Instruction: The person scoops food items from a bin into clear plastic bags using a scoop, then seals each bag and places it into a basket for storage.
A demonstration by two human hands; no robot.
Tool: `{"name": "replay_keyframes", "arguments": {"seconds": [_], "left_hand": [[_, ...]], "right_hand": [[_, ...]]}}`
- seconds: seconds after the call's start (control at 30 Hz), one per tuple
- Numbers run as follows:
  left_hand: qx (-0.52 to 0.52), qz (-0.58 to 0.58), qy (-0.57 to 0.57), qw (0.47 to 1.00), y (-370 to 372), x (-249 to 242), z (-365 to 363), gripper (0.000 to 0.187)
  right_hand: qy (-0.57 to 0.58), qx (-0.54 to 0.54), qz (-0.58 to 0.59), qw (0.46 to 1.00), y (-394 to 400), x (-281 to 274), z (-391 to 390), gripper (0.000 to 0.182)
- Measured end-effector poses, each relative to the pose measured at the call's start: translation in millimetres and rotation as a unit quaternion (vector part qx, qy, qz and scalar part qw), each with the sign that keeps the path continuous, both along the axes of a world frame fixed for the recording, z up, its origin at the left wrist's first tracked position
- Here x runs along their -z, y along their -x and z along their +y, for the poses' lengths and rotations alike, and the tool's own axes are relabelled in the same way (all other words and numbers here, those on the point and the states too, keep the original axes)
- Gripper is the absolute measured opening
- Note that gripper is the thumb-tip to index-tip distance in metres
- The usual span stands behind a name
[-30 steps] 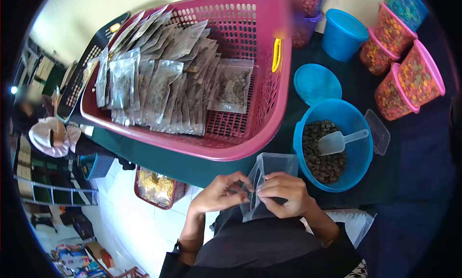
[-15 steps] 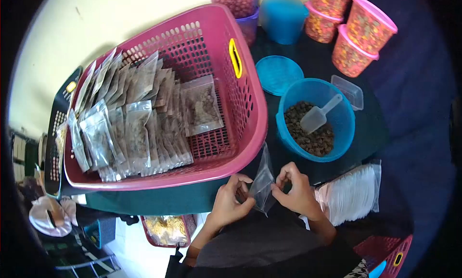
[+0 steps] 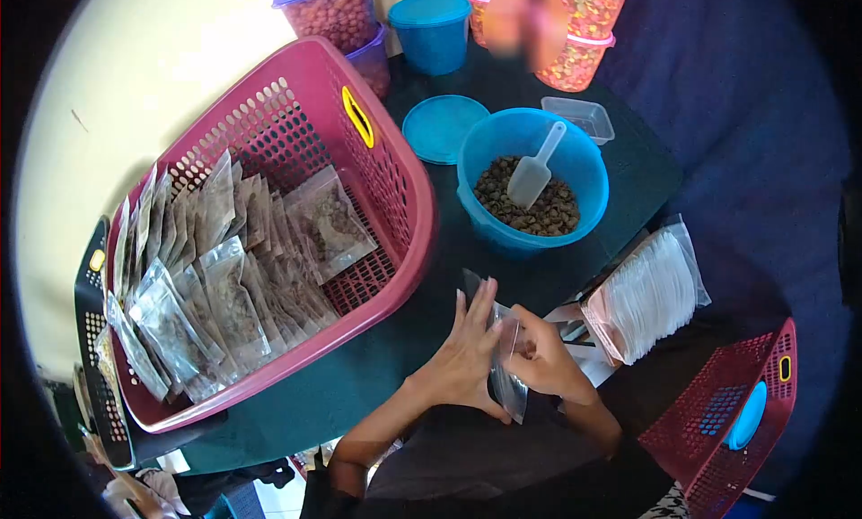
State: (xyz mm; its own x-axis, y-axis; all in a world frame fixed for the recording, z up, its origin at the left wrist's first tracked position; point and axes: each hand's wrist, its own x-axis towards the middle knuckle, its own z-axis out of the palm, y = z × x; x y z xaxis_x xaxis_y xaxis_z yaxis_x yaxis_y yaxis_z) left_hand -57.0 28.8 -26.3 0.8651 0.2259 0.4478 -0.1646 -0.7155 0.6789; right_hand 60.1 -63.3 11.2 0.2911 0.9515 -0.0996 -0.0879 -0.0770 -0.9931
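Low in front of me, my left hand [image 3: 461, 356] grips a small clear zip-lock bag [image 3: 510, 386], its fingers along the upper part and its thumb at the lower end. My right hand [image 3: 549, 365] holds the same bag from the other side, fingers bent at its edge. No contents show in the bag. Just beyond stands a blue tub [image 3: 489, 218] of small brown pieces [image 3: 539, 215], with a translucent scoop [image 3: 532, 173] resting in it. To the left, a maroon basket [image 3: 415, 241] carries rows of filled bags [image 3: 235, 294].
Right of my hands sits a stack of flat plastic bags [image 3: 651, 290]. A blue lid [image 3: 442, 128], a clear plastic container [image 3: 579, 118] and a closed blue tub [image 3: 431, 39] lie behind. Candy-filled tubs [image 3: 584, 7] stand at the back. Another maroon basket [image 3: 669, 429] is at lower right.
My view has shifted, so the tub and basket appear further left. My hands have gone from pinching the bag's two sides to overlapping it, left fingers straightened, right fingers at its edge.
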Motion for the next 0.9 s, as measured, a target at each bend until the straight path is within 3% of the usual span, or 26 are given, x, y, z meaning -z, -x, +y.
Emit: {"name": "replay_keyframes", "arguments": {"seconds": [0.1, 0.3, 0.47, 0.6, 0.67, 0.73, 0.8, 0.87, 0.9], "left_hand": [[0.014, -0.03, 0.001, 0.999, -6, 1, -2, 0.131], [-0.068, -0.088, -0.005, 0.994, -14, -8, -9, 0.125], [-0.103, -0.095, 0.008, 0.99, -28, -24, -11, 0.117], [-0.112, -0.111, 0.08, 0.984, -36, -28, -17, 0.12], [-0.132, -0.121, 0.165, 0.97, -40, -33, -24, 0.124], [-0.172, -0.11, 0.178, 0.963, -42, -36, -29, 0.127], [-0.232, -0.194, 0.223, 0.927, -45, -31, -30, 0.129], [-0.245, -0.238, 0.208, 0.916, -45, -23, -26, 0.133], [-0.252, -0.247, 0.209, 0.912, -43, -19, -24, 0.134]], "right_hand": [[-0.04, -0.022, -0.02, 0.999, -6, 10, -4, 0.022], [0.012, -0.034, -0.079, 0.996, -36, -15, -2, 0.031], [0.02, -0.049, -0.063, 0.997, -70, -28, 3, 0.031], [-0.032, -0.126, -0.103, 0.986, -94, -30, 10, 0.029], [-0.18, -0.175, -0.158, 0.955, -107, -30, 15, 0.03], [-0.256, -0.117, -0.205, 0.937, -127, -23, 25, 0.024], [-0.295, -0.013, -0.316, 0.901, -152, -21, 41, 0.019], [-0.272, 0.057, -0.331, 0.902, -171, -24, 62, 0.014], [-0.277, 0.046, -0.391, 0.877, -181, -25, 76, 0.013]]}}
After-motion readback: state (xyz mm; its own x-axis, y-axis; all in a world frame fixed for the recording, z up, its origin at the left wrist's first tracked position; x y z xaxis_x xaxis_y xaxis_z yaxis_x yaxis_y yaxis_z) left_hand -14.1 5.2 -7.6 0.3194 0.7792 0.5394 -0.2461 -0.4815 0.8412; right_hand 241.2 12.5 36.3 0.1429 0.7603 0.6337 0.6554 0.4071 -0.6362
